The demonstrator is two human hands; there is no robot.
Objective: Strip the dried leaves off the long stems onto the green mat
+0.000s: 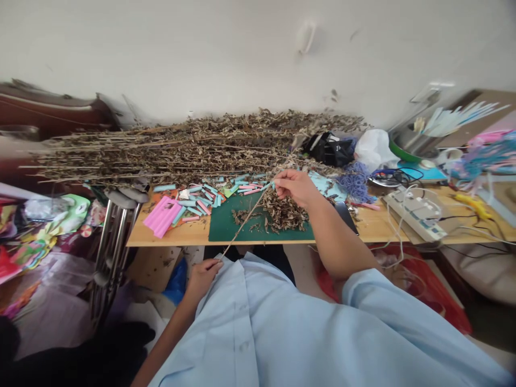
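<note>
"What's at the far left?"

"A cluster of steel tubes (115, 236) stands just off the end of the wooden table (382, 228). A long mass of dried leafy branches (161, 150) stretches along the back of the table, against the wall. In front of it lie pink strips (162, 216), beside a scatter of cut teal and pink pieces (201, 199)."

"And the hands?"

"The left hand (203, 277), low by the pale blue shirt (258, 328), is closed around the lower end of a thin dried stem (245, 220). The stem slants up over a green cutting mat (226, 226) (its front edge lines up with the table's) to the right hand (294, 188), whose fingers (278, 183) pinch its upper end."

"Anything on the mat?"

"A heap of dried leaves (284, 212), just below the right hand."

"Further right?"

"A black bag (328, 149) sits beside a white plastic bag (373, 150), with a tangle of blue beads (355, 183) in front. Past them, a white power strip (415, 214) lies on the table, trailing cables."
</note>
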